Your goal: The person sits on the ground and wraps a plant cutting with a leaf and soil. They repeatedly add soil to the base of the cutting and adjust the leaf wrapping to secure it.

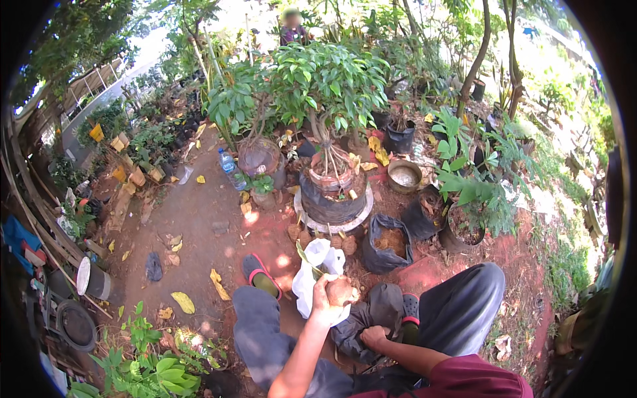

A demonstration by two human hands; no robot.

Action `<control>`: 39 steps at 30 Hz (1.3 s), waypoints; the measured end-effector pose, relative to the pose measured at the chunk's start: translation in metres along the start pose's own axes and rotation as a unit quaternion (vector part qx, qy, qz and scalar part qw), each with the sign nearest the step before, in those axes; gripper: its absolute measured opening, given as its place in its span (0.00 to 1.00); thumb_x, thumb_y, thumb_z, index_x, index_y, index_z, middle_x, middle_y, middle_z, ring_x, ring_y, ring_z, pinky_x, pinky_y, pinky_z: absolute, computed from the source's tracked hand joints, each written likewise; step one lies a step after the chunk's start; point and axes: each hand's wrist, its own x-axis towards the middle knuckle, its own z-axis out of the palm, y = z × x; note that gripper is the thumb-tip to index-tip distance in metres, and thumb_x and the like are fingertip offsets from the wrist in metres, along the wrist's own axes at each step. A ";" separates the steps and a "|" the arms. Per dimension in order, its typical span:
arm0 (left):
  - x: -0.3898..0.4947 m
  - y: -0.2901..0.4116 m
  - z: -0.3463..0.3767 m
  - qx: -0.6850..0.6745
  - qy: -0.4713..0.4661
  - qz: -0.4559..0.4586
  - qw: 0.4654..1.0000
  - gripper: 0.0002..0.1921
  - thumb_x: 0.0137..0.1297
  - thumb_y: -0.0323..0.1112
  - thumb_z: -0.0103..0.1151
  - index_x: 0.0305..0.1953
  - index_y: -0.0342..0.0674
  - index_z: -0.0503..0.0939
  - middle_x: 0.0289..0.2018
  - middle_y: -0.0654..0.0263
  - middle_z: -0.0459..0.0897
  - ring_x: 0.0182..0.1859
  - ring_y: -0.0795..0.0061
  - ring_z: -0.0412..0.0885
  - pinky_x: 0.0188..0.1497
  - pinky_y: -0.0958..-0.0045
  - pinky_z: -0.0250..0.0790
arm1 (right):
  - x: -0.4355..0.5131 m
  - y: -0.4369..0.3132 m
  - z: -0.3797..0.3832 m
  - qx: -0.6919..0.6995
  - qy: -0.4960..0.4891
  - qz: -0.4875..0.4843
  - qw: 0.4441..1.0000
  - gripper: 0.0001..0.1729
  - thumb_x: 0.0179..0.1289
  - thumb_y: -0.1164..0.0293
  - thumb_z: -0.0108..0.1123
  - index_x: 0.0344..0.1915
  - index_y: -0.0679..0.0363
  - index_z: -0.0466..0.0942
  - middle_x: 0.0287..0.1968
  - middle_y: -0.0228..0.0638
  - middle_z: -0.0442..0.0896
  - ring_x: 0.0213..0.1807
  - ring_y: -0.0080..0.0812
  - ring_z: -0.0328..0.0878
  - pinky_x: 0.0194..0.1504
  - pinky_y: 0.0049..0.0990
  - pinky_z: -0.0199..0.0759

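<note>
My left hand point(322, 301) grips a round brown ball point(340, 291), which looks like coconut fibre, above a white plastic bag point(304, 286). A long green leaf point(309, 261) points away from that hand; whether it joins the ball cannot be made out. Between my legs lies a crumpled black plastic bag point(356, 326). My right hand point(374, 337) is closed at its near edge, its fingertips partly hidden in the folds. Several similar brown balls point(349, 245) sit in a row just beyond the white bag.
Ahead stands a leafy potted tree point(331, 201) on a pale round base. Right of it is a black grow bag point(387, 246) of brown fibre, near a metal basin point(404, 176). A water bottle point(232, 169) is left. A person point(292, 32) is in the background.
</note>
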 end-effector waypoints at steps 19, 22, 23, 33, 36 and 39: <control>0.010 -0.028 0.014 0.053 -0.026 -0.022 0.998 0.13 0.58 0.41 0.52 0.33 0.36 0.76 0.31 0.60 0.80 0.29 0.55 0.80 0.27 0.63 0.73 | -0.024 -0.022 -0.021 -0.091 -0.046 -0.040 0.994 0.09 0.56 0.70 0.58 0.33 0.49 0.86 0.34 0.25 0.86 0.35 0.34 0.84 0.20 0.47 0.69; 0.012 -0.039 0.019 0.046 -0.038 -0.059 0.996 0.13 0.58 0.41 0.52 0.32 0.37 0.77 0.30 0.60 0.79 0.30 0.55 0.79 0.27 0.64 0.72 | -0.025 -0.021 -0.023 -0.068 -0.050 -0.025 0.996 0.09 0.57 0.70 0.57 0.34 0.50 0.86 0.36 0.27 0.87 0.36 0.36 0.85 0.23 0.49 0.70; 0.012 -0.041 0.019 0.063 -0.039 -0.062 0.995 0.13 0.58 0.41 0.52 0.32 0.37 0.77 0.30 0.60 0.79 0.30 0.55 0.79 0.27 0.64 0.72 | -0.025 -0.020 -0.023 -0.053 -0.047 -0.021 0.997 0.09 0.57 0.70 0.57 0.35 0.50 0.86 0.36 0.27 0.87 0.36 0.36 0.85 0.22 0.49 0.70; 0.009 -0.034 0.012 0.038 -0.042 -0.063 0.996 0.12 0.59 0.40 0.50 0.32 0.37 0.77 0.30 0.60 0.80 0.31 0.56 0.80 0.28 0.63 0.73 | -0.014 -0.026 0.008 -0.056 -0.053 -0.048 0.996 0.11 0.59 0.69 0.55 0.36 0.48 0.86 0.37 0.27 0.87 0.39 0.35 0.85 0.24 0.44 0.72; 0.008 -0.030 0.010 0.015 -0.040 -0.066 0.997 0.12 0.60 0.40 0.49 0.32 0.38 0.77 0.30 0.59 0.80 0.31 0.55 0.80 0.28 0.63 0.74 | -0.011 -0.017 0.020 -0.051 -0.046 -0.074 0.995 0.10 0.59 0.68 0.56 0.35 0.47 0.86 0.37 0.27 0.87 0.39 0.33 0.85 0.24 0.41 0.72; 0.006 -0.027 0.008 0.006 -0.055 -0.061 0.997 0.11 0.60 0.39 0.49 0.32 0.38 0.77 0.30 0.59 0.80 0.31 0.54 0.80 0.28 0.63 0.74 | -0.009 -0.013 0.024 -0.055 -0.042 -0.081 0.994 0.10 0.59 0.69 0.56 0.34 0.48 0.86 0.36 0.27 0.87 0.39 0.31 0.85 0.23 0.39 0.71</control>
